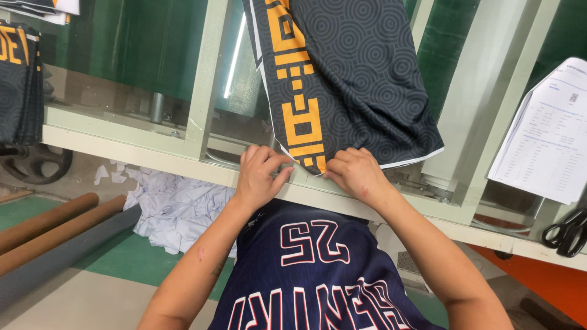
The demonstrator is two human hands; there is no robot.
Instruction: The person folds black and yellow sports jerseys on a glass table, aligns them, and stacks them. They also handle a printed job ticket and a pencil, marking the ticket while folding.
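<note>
A dark patterned fabric panel (361,79) with an orange block-pattern band and a white edge hangs down over a pale green machine frame (202,85). My left hand (260,174) pinches the fabric's lower edge at the frame's front ledge, thumb and fingers closed on it. My right hand (356,174) grips the same bottom edge just to the right of the orange band. Both hands rest on the ledge, a few centimetres apart. Below them I see my own dark navy jersey (318,275) with red and white print.
A stack of printed paper sheets (550,140) leans at the right, with black scissors (565,232) below it. White crumpled cloth (177,208) lies on the floor at left beside brown and grey tubes (55,229). More dark-and-orange fabric (18,79) hangs at far left.
</note>
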